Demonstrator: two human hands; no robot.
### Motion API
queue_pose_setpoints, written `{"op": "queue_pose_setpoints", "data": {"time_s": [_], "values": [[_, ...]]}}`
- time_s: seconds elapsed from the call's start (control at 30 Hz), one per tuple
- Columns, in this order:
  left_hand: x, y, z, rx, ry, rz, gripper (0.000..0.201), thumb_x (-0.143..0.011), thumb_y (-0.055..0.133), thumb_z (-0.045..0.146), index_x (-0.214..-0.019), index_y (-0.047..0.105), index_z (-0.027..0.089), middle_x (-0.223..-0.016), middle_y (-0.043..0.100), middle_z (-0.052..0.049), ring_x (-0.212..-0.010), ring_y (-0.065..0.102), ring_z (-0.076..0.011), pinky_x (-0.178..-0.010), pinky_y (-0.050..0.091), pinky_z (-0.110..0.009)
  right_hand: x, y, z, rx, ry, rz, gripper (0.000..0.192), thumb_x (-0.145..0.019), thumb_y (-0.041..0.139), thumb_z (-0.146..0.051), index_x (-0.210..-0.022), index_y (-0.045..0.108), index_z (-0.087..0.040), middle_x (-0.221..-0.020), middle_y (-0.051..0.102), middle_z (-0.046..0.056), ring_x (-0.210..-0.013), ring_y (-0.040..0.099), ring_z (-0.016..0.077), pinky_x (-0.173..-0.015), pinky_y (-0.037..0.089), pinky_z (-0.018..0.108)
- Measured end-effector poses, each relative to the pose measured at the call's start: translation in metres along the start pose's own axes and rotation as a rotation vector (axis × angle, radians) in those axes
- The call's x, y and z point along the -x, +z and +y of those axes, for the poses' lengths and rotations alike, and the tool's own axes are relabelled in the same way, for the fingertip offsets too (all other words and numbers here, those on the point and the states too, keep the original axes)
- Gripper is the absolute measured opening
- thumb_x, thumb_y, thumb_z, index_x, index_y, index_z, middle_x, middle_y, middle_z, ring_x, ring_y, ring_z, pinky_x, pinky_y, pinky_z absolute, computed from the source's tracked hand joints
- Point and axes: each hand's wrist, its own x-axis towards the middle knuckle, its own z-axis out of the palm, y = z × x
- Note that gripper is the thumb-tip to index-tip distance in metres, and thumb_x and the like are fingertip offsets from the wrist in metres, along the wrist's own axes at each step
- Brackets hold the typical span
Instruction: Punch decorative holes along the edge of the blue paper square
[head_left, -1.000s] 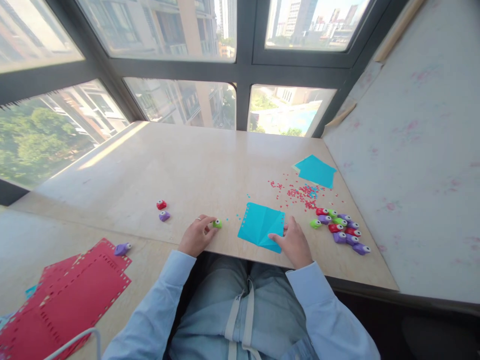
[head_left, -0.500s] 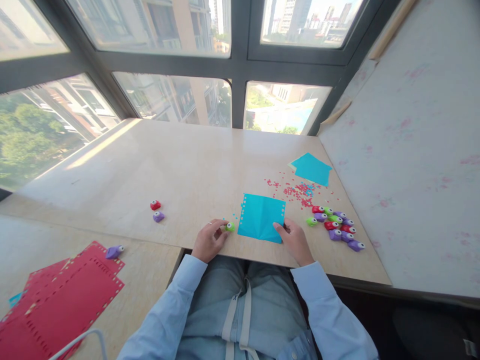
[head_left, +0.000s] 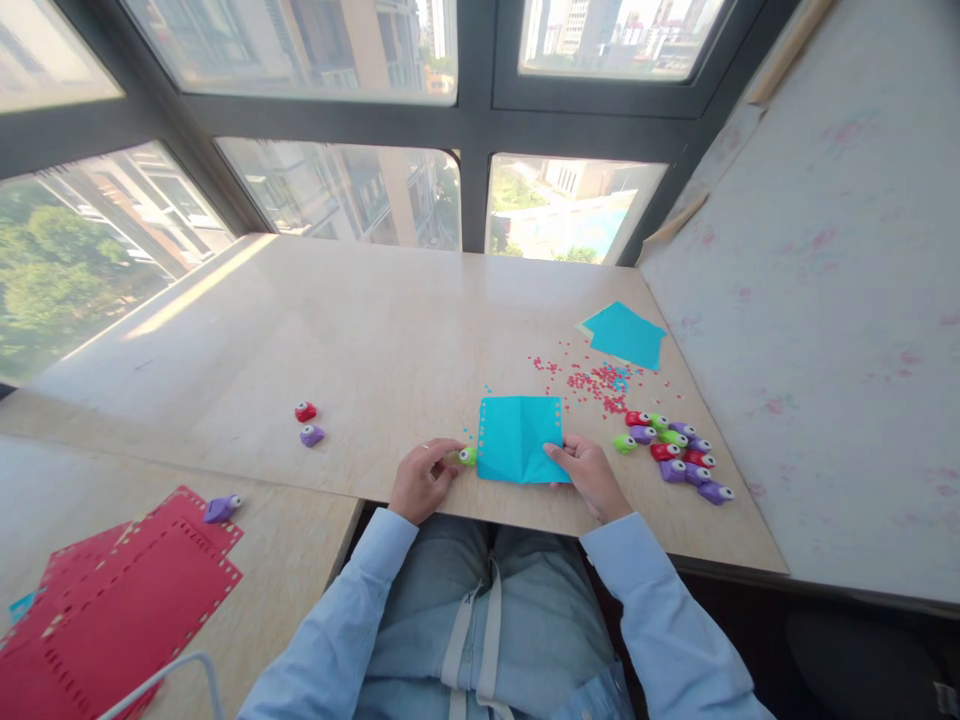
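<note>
My left hand [head_left: 425,480] is closed on a small green craft punch [head_left: 468,456], which meets the left edge of a blue paper sheet [head_left: 519,440]. Small holes run down both side edges of that sheet, and a crease crosses its middle. The lower right corner of the sheet is pinched by my right hand [head_left: 592,475], thumb on top and fingers beneath. Tiny blue paper bits [head_left: 466,433] lie just beyond the green punch. Whether the punch is pressed down cannot be made out.
Red confetti [head_left: 596,385] and more blue sheets [head_left: 628,335] lie at the right, near a cluster of punches [head_left: 675,455]. A red punch [head_left: 305,411] and a purple punch [head_left: 312,435] sit left. Punched red sheets [head_left: 142,600] carry another purple punch [head_left: 223,508].
The blue sheet has turned a little and now lies straighter, its left edge against the green punch. My left hand and the punch have shifted slightly right.
</note>
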Motion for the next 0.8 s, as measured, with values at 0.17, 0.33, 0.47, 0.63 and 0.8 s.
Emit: {"op": "queue_pose_setpoints", "data": {"time_s": [0.17,0.33,0.47,0.63,0.8], "values": [[0.001,0.001,-0.003,0.017,0.023,0.013,0.028,-0.078,0.063,0.013,-0.103,0.068,0.024,-0.106,0.068,-0.003,-0.077,0.06,-0.0144,-0.069,0.048,-0.026,-0.002,0.004,-0.005,0.021,0.01,-0.003,0.05,-0.066,0.07,-0.055,-0.088,0.064,-0.011,-0.069,0.062,0.003,-0.058,0.053,0.0156,-0.045,0.05,0.027],[0.001,0.001,-0.003,0.005,0.039,0.019,0.028,-0.079,0.065,0.012,-0.103,0.068,0.025,-0.106,0.068,-0.002,-0.082,0.062,-0.0149,-0.069,0.048,-0.025,-0.003,0.003,-0.006,-0.019,0.014,-0.001,0.051,-0.065,0.072,-0.054,-0.089,0.064,-0.01,-0.07,0.062,0.003,-0.058,0.053,0.0146,-0.044,0.049,0.025],[0.001,0.0,-0.002,-0.018,0.082,0.009,0.025,-0.081,0.066,0.015,-0.104,0.068,0.024,-0.105,0.068,-0.002,-0.087,0.063,-0.0163,-0.073,0.049,-0.026,-0.005,0.004,-0.006,-0.025,0.014,0.001,0.049,-0.066,0.073,-0.052,-0.09,0.064,-0.01,-0.069,0.062,0.003,-0.058,0.053,0.0143,-0.046,0.05,0.025],[0.0,0.0,-0.003,-0.051,0.106,0.003,0.021,-0.083,0.066,0.02,-0.104,0.068,0.024,-0.105,0.068,-0.003,-0.088,0.064,-0.0168,-0.076,0.05,-0.028,-0.006,0.009,-0.002,0.014,0.006,0.065,0.048,-0.069,0.069,-0.053,-0.094,0.064,-0.012,-0.079,0.065,0.004,-0.061,0.056,0.0166,-0.048,0.053,0.028],[0.001,0.0,-0.002,-0.074,0.116,0.002,0.022,-0.084,0.066,0.023,-0.106,0.068,0.024,-0.107,0.067,-0.003,-0.083,0.064,-0.0156,-0.07,0.049,-0.027,-0.009,0.011,0.007,0.131,-0.094,0.119,0.046,-0.074,0.065,-0.051,-0.097,0.064,-0.011,-0.085,0.068,0.007,-0.071,0.062,0.0206,-0.06,0.056,0.031]]}}
